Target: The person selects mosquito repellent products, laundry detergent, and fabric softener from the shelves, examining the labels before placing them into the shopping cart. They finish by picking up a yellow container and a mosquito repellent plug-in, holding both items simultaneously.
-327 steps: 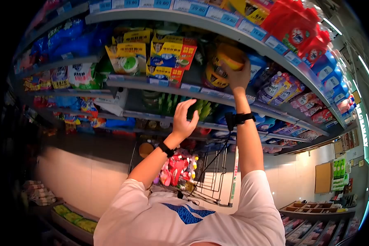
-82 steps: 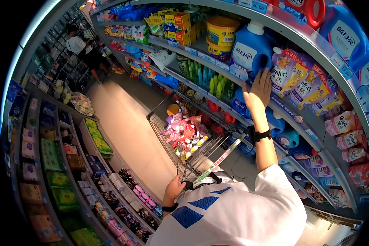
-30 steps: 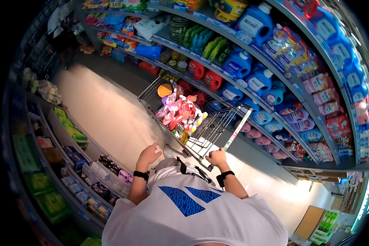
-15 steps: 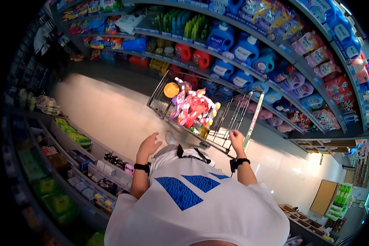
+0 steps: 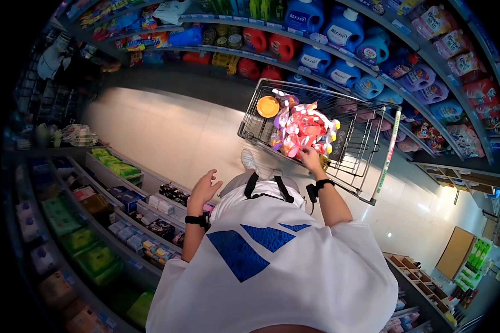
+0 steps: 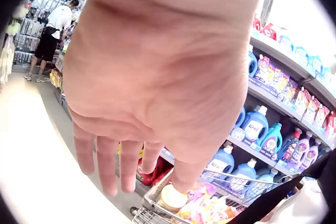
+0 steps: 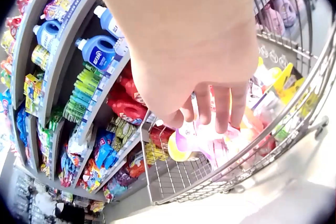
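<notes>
Two hands are in view, both wearing black wrist straps. We hold the left hand released, fingers loosely extended, in the air beside the cart and well apart from its load. We position the right hand palm down over the near side of the cart, its fingertips at the pink and red packages; we cannot tell whether these fingers grasp a package or only touch it. The packages lie in a heap inside the wire basket. An orange round lid sits beside them, toward the end opposite the handle. We locate yellow-capped items at the heap's handle side. Blue jugs stand upright on the shelves beyond the cart.
</notes>
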A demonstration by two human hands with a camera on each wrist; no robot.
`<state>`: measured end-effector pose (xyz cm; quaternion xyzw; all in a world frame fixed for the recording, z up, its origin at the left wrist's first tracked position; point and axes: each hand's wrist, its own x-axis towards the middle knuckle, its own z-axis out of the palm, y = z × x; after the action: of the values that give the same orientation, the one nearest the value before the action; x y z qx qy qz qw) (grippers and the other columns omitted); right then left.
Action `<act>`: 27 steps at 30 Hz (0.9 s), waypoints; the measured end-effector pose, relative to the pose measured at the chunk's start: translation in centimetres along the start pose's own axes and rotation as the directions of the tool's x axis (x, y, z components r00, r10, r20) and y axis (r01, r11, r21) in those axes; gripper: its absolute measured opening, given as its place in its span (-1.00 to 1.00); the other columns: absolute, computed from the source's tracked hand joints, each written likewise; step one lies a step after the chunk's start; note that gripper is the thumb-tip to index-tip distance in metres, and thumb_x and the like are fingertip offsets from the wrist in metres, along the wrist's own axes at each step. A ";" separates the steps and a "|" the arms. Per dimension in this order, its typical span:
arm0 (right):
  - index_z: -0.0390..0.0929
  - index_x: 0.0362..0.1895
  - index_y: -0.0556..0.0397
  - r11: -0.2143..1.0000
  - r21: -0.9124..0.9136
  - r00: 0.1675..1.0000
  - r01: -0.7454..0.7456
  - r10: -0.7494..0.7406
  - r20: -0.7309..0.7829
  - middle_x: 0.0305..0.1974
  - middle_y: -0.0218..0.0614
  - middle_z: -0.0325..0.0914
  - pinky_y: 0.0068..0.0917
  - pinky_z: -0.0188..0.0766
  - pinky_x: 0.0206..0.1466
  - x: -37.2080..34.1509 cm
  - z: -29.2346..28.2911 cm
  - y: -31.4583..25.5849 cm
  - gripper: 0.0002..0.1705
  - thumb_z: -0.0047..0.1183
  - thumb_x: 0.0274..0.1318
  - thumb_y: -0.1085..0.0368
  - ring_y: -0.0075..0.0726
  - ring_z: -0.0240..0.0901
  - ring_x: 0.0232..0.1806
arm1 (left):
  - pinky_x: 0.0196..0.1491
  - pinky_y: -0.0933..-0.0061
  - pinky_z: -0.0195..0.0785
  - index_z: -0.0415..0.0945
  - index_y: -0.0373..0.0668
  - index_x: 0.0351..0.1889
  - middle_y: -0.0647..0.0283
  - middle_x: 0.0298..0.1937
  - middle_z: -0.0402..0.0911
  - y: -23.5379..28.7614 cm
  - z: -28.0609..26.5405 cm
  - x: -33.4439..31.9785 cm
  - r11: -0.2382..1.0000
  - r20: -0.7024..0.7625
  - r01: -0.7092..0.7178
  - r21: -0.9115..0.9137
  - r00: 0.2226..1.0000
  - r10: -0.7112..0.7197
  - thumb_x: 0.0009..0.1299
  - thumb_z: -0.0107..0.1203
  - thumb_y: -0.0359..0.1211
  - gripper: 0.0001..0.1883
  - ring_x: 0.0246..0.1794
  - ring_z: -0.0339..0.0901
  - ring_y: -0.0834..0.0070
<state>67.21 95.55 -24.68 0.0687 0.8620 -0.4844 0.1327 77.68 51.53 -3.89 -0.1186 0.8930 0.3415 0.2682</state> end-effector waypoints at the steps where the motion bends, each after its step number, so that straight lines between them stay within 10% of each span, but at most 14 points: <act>1: 0.64 -0.01 0.21 1.000 0.006 0.999 -0.016 0.016 -0.033 -0.22 -0.18 0.70 -0.36 0.53 -0.07 0.3 0.5 0.1 -0.62 0.22 0.18 0.21 -0.33 0.61 -0.21 | 0.04 0.18 0.51 0.39 -0.18 0.36 -0.10 0.06 0.65 -0.5 0.5 -0.6 1.000 0.011 0.013 0.006 1.000 -0.013 0.39 0.25 -0.13 -0.37 -0.07 0.65 0.10; 7: 0.56 0.19 0.16 0.941 0.206 0.953 -0.268 0.290 -0.084 -0.01 -0.11 0.66 -0.33 0.50 0.08 4.4 3.0 3.7 -0.46 0.24 0.14 0.20 -0.19 0.61 -0.03 | -0.08 0.32 0.52 0.37 -0.24 0.36 0.06 -0.02 0.63 -1.9 2.9 -1.8 0.995 0.026 0.075 -0.062 0.997 -0.074 0.40 0.29 -0.20 -0.37 -0.16 0.60 0.37; 12: 0.58 0.18 0.21 0.971 0.098 0.962 -0.219 0.231 -0.142 -0.01 -0.04 0.68 -0.28 0.55 0.00 7.3 3.5 5.7 -0.38 0.34 0.10 0.11 -0.16 0.65 -0.11 | -0.04 0.34 0.50 0.39 -0.33 0.32 0.10 -0.08 0.65 -5.5 6.0 -4.3 0.995 0.036 0.057 -0.080 0.998 -0.054 0.42 0.27 -0.25 -0.42 -0.13 0.61 0.36; 19: 0.69 -0.07 0.16 0.712 -0.223 0.741 -0.666 0.597 -0.307 -0.05 0.10 0.69 -0.06 0.53 0.14 8.2 1.6 2.3 -0.46 0.20 0.16 -0.08 0.18 0.64 0.04 | -0.10 0.28 0.49 0.43 -0.30 0.29 0.01 -0.15 0.66 -8.0 7.3 -10.4 0.938 0.080 0.303 -0.168 0.953 -0.294 0.37 0.29 -0.33 -0.46 -0.19 0.64 0.27; 24: 0.73 -0.10 0.07 0.737 -0.202 0.733 -0.645 0.522 -0.436 -0.15 0.10 0.70 -0.01 0.53 0.05 6.3 1.0 5.6 -0.57 0.11 0.26 -0.02 0.22 0.65 -0.05 | -0.11 0.29 0.51 0.43 -0.33 0.29 0.02 -0.11 0.68 -10.3 7.6 -11.9 0.907 0.114 0.346 -0.241 0.938 -0.328 0.39 0.27 -0.31 -0.46 -0.18 0.67 0.23; 27: 0.75 -0.20 0.06 0.891 -0.271 0.860 -0.363 0.208 -0.466 -0.34 0.12 0.66 0.04 0.50 -0.16 4.6 0.1 7.1 -0.62 0.08 0.29 0.03 0.27 0.63 -0.26 | -0.09 0.26 0.53 0.44 -0.33 0.28 -0.01 -0.08 0.71 -13.2 7.9 -10.1 0.937 0.152 0.279 -0.211 0.956 -0.250 0.40 0.26 -0.28 -0.47 -0.17 0.69 0.22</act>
<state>64.54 99.12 -31.84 0.2769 0.9216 -0.2709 0.0232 94.38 47.44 -10.40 -0.2469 0.8052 0.4098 0.3504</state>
